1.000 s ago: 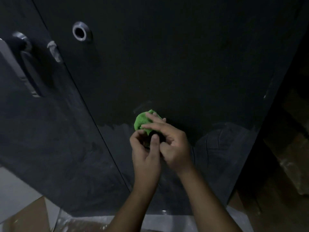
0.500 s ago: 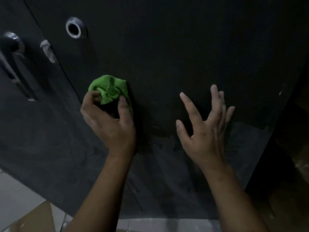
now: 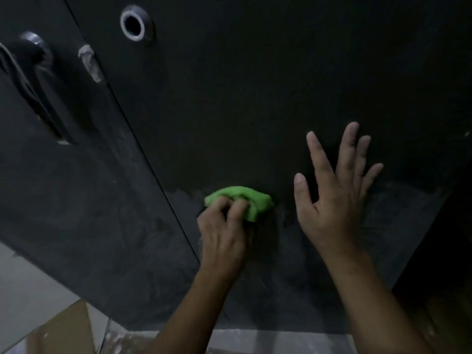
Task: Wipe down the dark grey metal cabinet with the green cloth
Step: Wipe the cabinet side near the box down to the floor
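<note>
The cabinet fills nearly the whole frame, seen from close up. The green cloth sits at the centre of the picture, bunched into a wad and pressed against the right-hand door, just right of the seam that runs down from the upper left towards the lower middle.

The left hand grips the cloth from below, fingers curled over its near edge. I judge it is bunched up so the push goes into a small patch of metal. The cloth lies right on the line where the darker upper surface meets the paler, streaky lower part, so this looks like the working edge of the wipe, with the dusty-looking lower area not yet done.

The right hand is at the right of centre, holding nothing, with fingers straight and spread. It may be bracing on the door for balance, but I cannot tell whether it touches the metal.

Counted:
- One cloth
- Two hands
- Two doors
- One handle at the upper left
- One metal-ringed hole near the top
- One pale smear or scrap beside the seam
- One piece of cardboard on the floor at the lower left
</note>
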